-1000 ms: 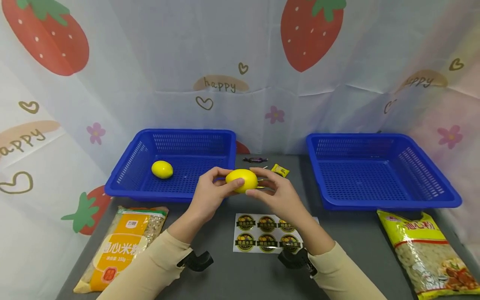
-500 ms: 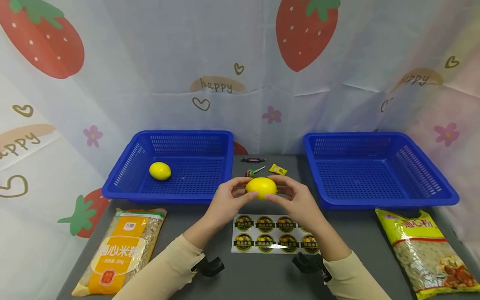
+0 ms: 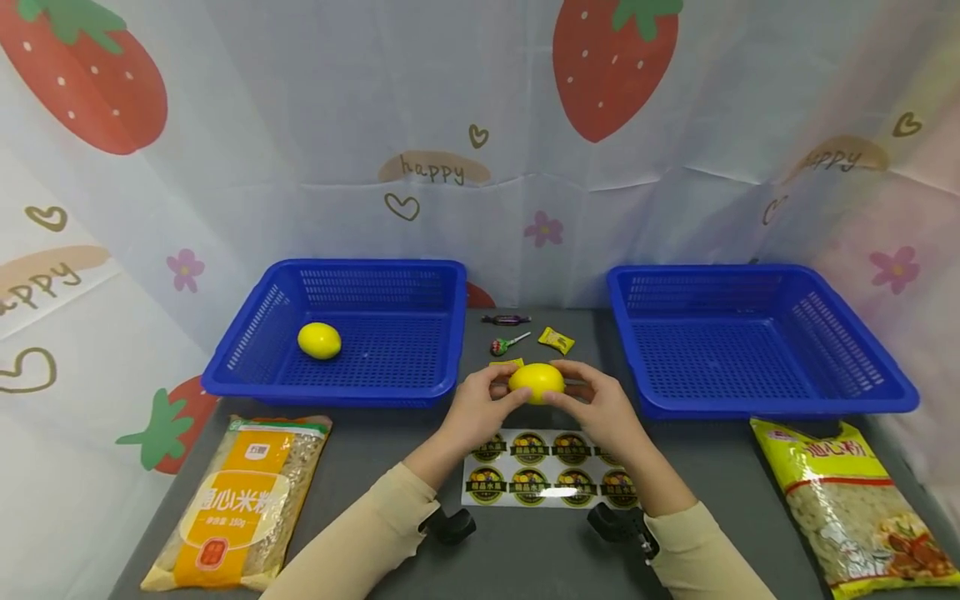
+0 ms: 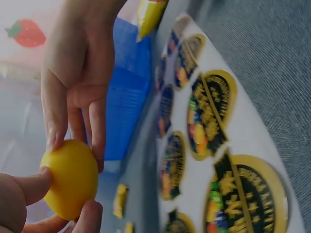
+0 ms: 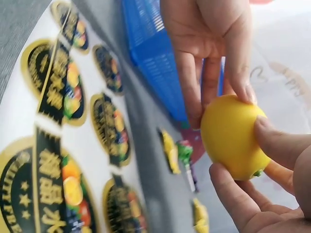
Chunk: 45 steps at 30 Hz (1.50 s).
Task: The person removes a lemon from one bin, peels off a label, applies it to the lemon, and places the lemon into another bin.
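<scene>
Both hands hold one yellow lemon [image 3: 536, 382] just above the grey table, over the far edge of a sticker sheet [image 3: 551, 479]. My left hand [image 3: 483, 402] grips its left end with thumb and fingers, and my right hand [image 3: 594, 402] grips its right end. The left wrist view shows the lemon [image 4: 70, 177] pinched between fingertips of both hands, beside the round fruit stickers [image 4: 218, 145]. In the right wrist view the lemon [image 5: 233, 136] sits between my right fingers [image 5: 272, 145] and the left hand [image 5: 209, 48]. A second lemon [image 3: 319, 340] lies in the left blue basket [image 3: 337, 387].
An empty blue basket [image 3: 757, 404] stands at the right. Small wrapped candies [image 3: 508, 319] and a lollipop [image 3: 510, 342] lie between the baskets. A bag of pasta [image 3: 240, 500] lies front left, another bag [image 3: 847, 500] front right. A strawberry-print cloth backs the table.
Both hands carried the lemon rightward and down, from the left basket's front corner to above the sticker sheet. The grip on the lemon is unchanged.
</scene>
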Tool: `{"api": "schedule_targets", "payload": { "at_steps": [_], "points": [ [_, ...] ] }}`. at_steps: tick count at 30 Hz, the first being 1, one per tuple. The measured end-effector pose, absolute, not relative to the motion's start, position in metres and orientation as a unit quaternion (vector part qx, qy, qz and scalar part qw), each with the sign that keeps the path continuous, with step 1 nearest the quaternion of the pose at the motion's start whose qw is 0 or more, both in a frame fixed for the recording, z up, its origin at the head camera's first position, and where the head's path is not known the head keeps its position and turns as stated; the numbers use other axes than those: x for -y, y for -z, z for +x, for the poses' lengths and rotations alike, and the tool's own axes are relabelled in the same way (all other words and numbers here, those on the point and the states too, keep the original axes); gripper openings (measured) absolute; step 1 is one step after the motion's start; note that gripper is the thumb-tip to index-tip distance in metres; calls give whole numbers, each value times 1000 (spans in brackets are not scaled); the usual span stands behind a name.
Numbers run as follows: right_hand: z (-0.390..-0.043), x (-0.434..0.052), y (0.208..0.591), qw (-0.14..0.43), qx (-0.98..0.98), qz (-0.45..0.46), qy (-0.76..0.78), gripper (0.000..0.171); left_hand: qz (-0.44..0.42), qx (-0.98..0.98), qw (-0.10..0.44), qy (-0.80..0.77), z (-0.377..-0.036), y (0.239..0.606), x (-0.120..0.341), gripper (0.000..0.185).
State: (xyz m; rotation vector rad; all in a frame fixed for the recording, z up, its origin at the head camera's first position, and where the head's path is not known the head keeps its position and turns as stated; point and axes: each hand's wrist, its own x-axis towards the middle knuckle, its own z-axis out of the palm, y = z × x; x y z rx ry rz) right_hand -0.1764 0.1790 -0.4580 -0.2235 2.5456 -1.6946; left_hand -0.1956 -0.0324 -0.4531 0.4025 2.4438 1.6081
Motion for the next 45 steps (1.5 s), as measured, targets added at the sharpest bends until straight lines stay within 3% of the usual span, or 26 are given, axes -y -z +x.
{"api": "schedule_targets", "payload": {
  "at_steps": [9, 21, 32, 38, 45],
  "points": [
    [-190, -182, 476, 64, -831, -43, 550, 57, 107, -828, 118, -538, -211, 477, 24, 51],
    [-196, -184, 487, 75, -844, -31, 529, 55, 101, -851, 128, -499, -216, 481, 21, 50],
    [-196, -184, 488, 78, -844, -45, 529, 65, 103, -844, 156, -503, -217, 484, 25, 68],
    [-198, -184, 488, 73, -853, -46, 516, 67, 96, -849, 155, -497, -218, 485, 23, 65],
    [-199, -182, 489, 73, -870, -41, 486, 59, 88, -849, 140, -502, -216, 488, 20, 52]
  ]
}}
